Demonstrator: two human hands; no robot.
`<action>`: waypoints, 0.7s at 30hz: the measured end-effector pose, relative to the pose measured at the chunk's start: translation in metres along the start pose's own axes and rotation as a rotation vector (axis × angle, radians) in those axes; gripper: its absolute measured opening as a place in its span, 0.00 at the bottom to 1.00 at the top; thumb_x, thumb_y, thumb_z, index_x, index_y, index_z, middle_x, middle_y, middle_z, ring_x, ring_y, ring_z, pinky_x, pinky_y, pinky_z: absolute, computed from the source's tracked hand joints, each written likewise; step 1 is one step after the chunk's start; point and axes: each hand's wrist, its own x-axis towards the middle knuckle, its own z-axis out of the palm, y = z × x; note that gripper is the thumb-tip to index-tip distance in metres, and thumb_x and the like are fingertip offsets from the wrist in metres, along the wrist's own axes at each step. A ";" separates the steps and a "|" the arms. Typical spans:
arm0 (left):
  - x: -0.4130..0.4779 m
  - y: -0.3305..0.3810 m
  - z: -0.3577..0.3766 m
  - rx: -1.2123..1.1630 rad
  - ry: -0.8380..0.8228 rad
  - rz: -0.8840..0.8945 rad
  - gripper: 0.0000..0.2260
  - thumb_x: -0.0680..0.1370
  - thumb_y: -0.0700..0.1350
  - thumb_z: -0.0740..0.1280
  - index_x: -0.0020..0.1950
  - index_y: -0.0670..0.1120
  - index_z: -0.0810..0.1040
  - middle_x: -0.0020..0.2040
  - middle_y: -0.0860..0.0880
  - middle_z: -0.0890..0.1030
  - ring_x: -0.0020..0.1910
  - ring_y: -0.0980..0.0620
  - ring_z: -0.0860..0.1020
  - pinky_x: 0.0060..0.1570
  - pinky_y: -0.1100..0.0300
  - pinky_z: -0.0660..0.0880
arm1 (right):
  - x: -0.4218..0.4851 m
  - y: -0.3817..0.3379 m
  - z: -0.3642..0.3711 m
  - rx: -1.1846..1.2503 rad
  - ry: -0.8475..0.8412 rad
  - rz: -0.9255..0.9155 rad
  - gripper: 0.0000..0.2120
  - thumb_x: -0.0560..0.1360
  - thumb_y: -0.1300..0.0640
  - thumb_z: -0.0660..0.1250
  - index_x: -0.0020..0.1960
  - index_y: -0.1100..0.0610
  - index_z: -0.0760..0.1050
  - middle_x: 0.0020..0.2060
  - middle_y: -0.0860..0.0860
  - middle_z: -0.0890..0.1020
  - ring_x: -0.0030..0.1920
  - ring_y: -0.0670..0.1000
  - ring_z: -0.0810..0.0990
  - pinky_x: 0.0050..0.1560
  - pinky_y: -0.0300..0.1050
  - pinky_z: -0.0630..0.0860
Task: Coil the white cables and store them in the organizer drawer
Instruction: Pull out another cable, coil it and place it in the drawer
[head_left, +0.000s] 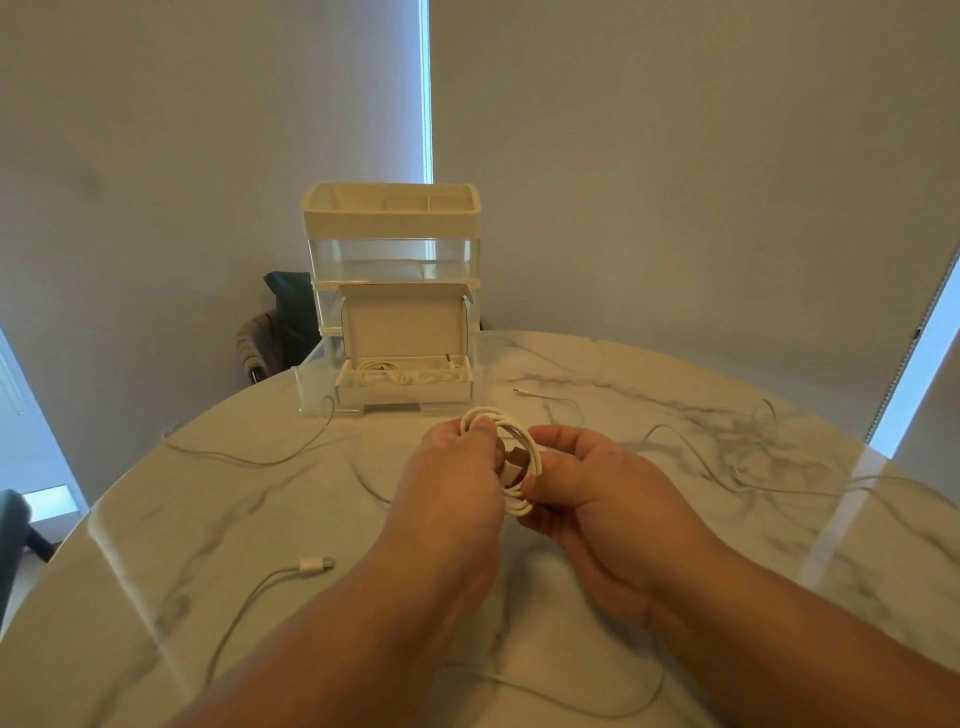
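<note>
head view: a round white marble-patterned table (208, 519) fills the lower half of the frame. both hands are raised just above its middle and share one white cable wound into a small coil (491, 413). the left hand (457, 467) pinches the coil's upper left arc between thumb and fingertips. the right hand (597, 493) cups the lower right side, with the thumb pressed on the strands and the fingers curled underneath. a plug end sits inside the loop between the two hands, in shadow.

beyond the hands, at the far edge of the table, stands a tall clear acrylic organizer with a cream divided tray on top (389, 208). its lowest clear drawer (317, 387) is pulled out toward the person. in the drawer sits a shallow white cardboard box with its lid standing open (405, 392), and white coiled cables lie inside it.

loose white cables lie uncoiled on the table. one with a white connector (317, 563) is near the left forearm, and another thin one (249, 460) trails from the drawer's left corner. a third with a small tip (545, 397) lies right of the box, and a looping one (727, 467) lies far right. a dark chair (280, 322) stands behind the table.
</note>
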 end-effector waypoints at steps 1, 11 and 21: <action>0.001 -0.001 0.000 0.012 0.014 -0.003 0.09 0.82 0.47 0.61 0.51 0.46 0.79 0.43 0.45 0.83 0.41 0.47 0.81 0.41 0.53 0.75 | -0.002 0.000 0.000 -0.094 0.009 -0.025 0.23 0.70 0.75 0.65 0.62 0.60 0.74 0.45 0.56 0.86 0.39 0.49 0.82 0.36 0.42 0.75; -0.007 0.001 0.001 0.033 -0.014 0.032 0.10 0.82 0.46 0.61 0.43 0.47 0.77 0.40 0.47 0.81 0.39 0.49 0.78 0.41 0.57 0.73 | -0.001 0.005 0.004 0.149 0.087 -0.100 0.28 0.69 0.80 0.58 0.62 0.56 0.66 0.37 0.56 0.84 0.37 0.50 0.81 0.36 0.43 0.74; -0.007 0.002 0.000 -0.148 0.000 -0.054 0.08 0.81 0.41 0.61 0.42 0.42 0.74 0.34 0.45 0.73 0.31 0.53 0.74 0.31 0.59 0.69 | -0.007 0.003 -0.001 -0.209 -0.143 -0.280 0.19 0.68 0.74 0.69 0.50 0.52 0.81 0.45 0.53 0.85 0.44 0.50 0.82 0.46 0.43 0.78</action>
